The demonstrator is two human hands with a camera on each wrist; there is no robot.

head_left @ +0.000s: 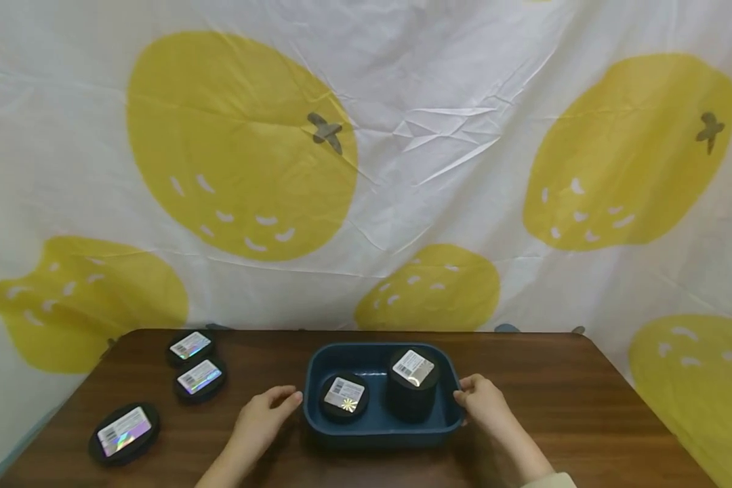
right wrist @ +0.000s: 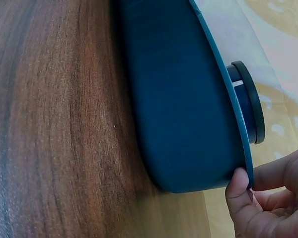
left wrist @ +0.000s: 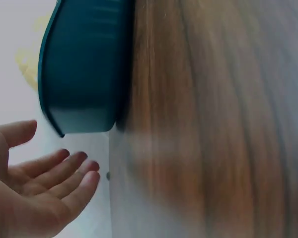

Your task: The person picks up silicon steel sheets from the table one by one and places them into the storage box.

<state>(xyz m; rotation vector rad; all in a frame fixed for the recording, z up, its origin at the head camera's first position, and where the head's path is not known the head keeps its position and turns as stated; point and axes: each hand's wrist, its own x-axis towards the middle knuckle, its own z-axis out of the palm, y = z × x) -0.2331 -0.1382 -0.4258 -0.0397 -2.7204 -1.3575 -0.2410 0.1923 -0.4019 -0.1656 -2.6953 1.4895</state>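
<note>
A dark blue rectangular plastic bin (head_left: 378,440) stands on the table, in the middle of the head view. Inside it are a low black round container (head_left: 344,398) on the left and a taller black jar (head_left: 411,383) on the right, both with silvery labels on top. My right hand (head_left: 483,407) pinches the bin's right rim between thumb and fingers, as the right wrist view shows at the rim (right wrist: 242,134). Beside the bin's left end is my left hand (head_left: 267,415). Its fingers (left wrist: 64,173) are loosely extended, a small gap from the bin in the left wrist view.
On the table's left lie three flat black round containers with shiny labels: one at the back (head_left: 190,347), one just in front of it (head_left: 200,379), and one nearer the front (head_left: 124,434). Behind the brown wooden table (head_left: 585,407) hangs a white cloth with yellow fruit prints (head_left: 244,146).
</note>
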